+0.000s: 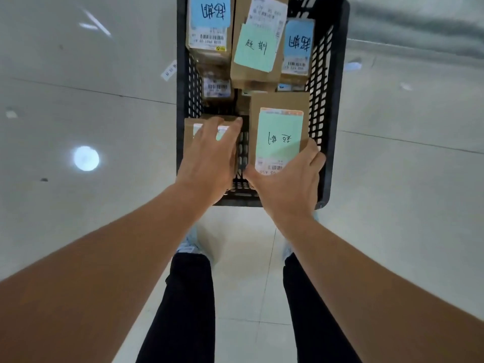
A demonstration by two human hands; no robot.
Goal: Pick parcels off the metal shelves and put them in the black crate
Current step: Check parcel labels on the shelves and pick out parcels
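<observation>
Your right hand (285,184) pinches a green-labelled parcel (277,132) over the black crate (332,106); your left hand (209,155) rests spread on another parcel (190,132). Lower both flat into the near gap before loosening either grip.

A: Light?
B: Bright, even, from overhead. A round lamp glare (86,158) sits on the glossy floor (78,106), with streaked reflections top left.
A: Sharpness?
B: Soft overall, label writing smeared. Wide-angle bend stretches the forearms at the lower corners; the top right edge is blurred grey.
</observation>
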